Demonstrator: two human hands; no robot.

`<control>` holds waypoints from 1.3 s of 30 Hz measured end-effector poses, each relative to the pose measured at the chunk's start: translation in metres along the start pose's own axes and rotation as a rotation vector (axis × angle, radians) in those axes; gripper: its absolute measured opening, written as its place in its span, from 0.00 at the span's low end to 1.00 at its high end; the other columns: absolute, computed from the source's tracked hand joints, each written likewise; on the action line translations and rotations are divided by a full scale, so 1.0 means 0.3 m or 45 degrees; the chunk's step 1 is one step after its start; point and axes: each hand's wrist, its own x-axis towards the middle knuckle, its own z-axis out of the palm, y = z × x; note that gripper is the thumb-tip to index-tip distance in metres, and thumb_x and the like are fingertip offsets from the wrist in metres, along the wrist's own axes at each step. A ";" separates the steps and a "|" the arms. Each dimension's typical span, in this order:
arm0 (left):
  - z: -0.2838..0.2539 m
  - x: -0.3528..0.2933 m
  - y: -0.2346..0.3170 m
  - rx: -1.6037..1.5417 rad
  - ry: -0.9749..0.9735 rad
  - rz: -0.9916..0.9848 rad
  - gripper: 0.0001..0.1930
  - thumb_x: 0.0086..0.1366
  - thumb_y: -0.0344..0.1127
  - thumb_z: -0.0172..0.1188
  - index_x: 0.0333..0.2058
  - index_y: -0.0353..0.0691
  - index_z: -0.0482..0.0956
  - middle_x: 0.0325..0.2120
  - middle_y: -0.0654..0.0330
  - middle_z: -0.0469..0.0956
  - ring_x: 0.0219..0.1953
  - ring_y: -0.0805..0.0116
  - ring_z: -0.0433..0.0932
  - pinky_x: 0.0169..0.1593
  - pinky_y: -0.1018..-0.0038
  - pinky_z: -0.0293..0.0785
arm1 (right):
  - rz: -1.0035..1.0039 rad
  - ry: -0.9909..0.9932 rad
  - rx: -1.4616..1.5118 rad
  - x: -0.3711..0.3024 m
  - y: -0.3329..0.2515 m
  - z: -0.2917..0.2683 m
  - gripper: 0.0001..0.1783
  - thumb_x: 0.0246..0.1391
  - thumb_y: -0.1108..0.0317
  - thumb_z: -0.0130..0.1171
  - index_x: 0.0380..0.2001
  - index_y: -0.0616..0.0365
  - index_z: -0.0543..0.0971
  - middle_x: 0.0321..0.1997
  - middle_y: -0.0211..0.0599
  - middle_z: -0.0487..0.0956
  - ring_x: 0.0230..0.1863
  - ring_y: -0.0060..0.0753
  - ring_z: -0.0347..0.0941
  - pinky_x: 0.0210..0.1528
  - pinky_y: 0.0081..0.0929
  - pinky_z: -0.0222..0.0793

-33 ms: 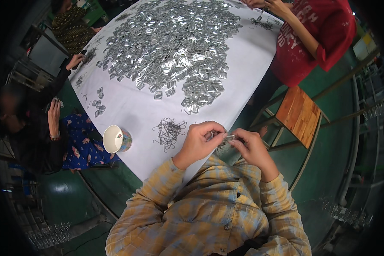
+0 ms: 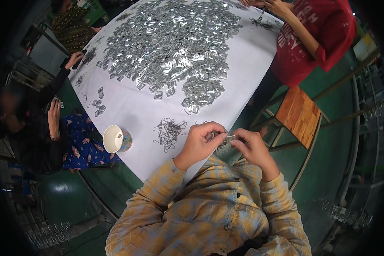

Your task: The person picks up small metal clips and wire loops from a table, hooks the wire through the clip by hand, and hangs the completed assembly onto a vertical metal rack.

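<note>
My left hand (image 2: 204,141) is closed in a pinch at the table's near right edge, with a bit of metal showing between its curled fingers. My right hand (image 2: 250,146) pinches a small flat silvery metal piece (image 2: 230,138) right beside the left fingertips. The fingers cover much of what they hold. More metal shows just below the fingertips, too small to tell apart. Left of my left hand lies a loose heap of thin dark wire hooks (image 2: 170,133). A big pile of flat silvery metal pieces (image 2: 170,42) spreads over the far part of the table.
A paper cup (image 2: 127,141) stands on the white-covered table (image 2: 134,102) at the near left. Several loose metal pieces (image 2: 99,105) lie beyond it. Co-workers sit at left; one in a red shirt (image 2: 320,38) works at right. A wooden stool (image 2: 298,115) stands right of the table.
The co-worker's hand at the table's left edge has shifted slightly. My own hands hold almost the same pose.
</note>
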 end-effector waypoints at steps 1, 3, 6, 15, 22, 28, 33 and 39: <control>0.009 -0.007 -0.014 -0.001 0.005 0.001 0.03 0.56 0.23 0.61 0.30 0.31 0.78 0.24 0.66 0.77 0.22 0.86 0.66 0.24 0.86 0.61 | 0.035 -0.053 0.055 0.002 0.015 -0.010 0.05 0.53 0.72 0.57 0.29 0.64 0.74 0.22 0.32 0.75 0.24 0.20 0.68 0.26 0.20 0.63; 0.029 -0.025 -0.042 -0.166 0.052 0.031 0.04 0.59 0.23 0.58 0.34 0.31 0.76 0.28 0.64 0.77 0.25 0.85 0.69 0.28 0.86 0.63 | 0.066 -0.116 0.110 0.014 0.054 -0.030 0.06 0.54 0.71 0.56 0.31 0.64 0.75 0.23 0.30 0.76 0.25 0.18 0.69 0.27 0.18 0.63; 0.068 -0.033 -0.072 -0.258 0.109 0.069 0.03 0.60 0.23 0.57 0.34 0.31 0.76 0.28 0.64 0.76 0.26 0.84 0.69 0.29 0.85 0.63 | 0.071 0.007 0.368 0.070 0.155 -0.045 0.12 0.52 0.65 0.57 0.36 0.62 0.79 0.23 0.39 0.74 0.26 0.26 0.71 0.30 0.21 0.64; 0.074 -0.064 -0.029 -0.092 0.089 0.069 0.03 0.59 0.22 0.58 0.32 0.31 0.76 0.23 0.66 0.75 0.21 0.85 0.63 0.25 0.85 0.58 | 0.216 0.472 -0.559 0.459 0.266 0.053 0.19 0.49 0.57 0.59 0.39 0.59 0.80 0.32 0.47 0.74 0.36 0.48 0.72 0.40 0.39 0.67; 0.079 -0.088 -0.047 -0.076 0.094 0.080 0.03 0.58 0.23 0.59 0.32 0.31 0.76 0.23 0.65 0.75 0.20 0.85 0.63 0.24 0.85 0.58 | 0.191 0.568 -0.460 0.502 0.255 0.089 0.13 0.41 0.67 0.67 0.32 0.59 0.79 0.31 0.44 0.74 0.37 0.44 0.73 0.40 0.36 0.68; 0.093 -0.082 -0.057 -0.053 0.064 0.067 0.03 0.58 0.23 0.59 0.32 0.32 0.76 0.21 0.66 0.75 0.19 0.86 0.63 0.23 0.85 0.58 | 0.272 0.477 -0.143 0.462 0.271 0.060 0.13 0.40 0.69 0.66 0.32 0.61 0.78 0.31 0.43 0.76 0.29 0.41 0.73 0.34 0.31 0.69; 0.101 -0.078 -0.052 -0.026 0.031 0.083 0.02 0.58 0.23 0.59 0.31 0.32 0.76 0.20 0.67 0.73 0.19 0.85 0.61 0.22 0.84 0.57 | 0.108 0.613 0.011 0.445 0.314 0.026 0.13 0.44 0.70 0.65 0.31 0.67 0.77 0.29 0.38 0.78 0.26 0.32 0.73 0.32 0.27 0.69; 0.096 -0.079 -0.057 -0.034 0.031 0.071 0.02 0.58 0.24 0.59 0.30 0.32 0.76 0.19 0.67 0.72 0.18 0.85 0.61 0.22 0.84 0.57 | 0.240 0.372 0.782 0.359 0.181 -0.015 0.13 0.48 0.73 0.62 0.38 0.66 0.76 0.29 0.30 0.79 0.30 0.20 0.74 0.32 0.21 0.68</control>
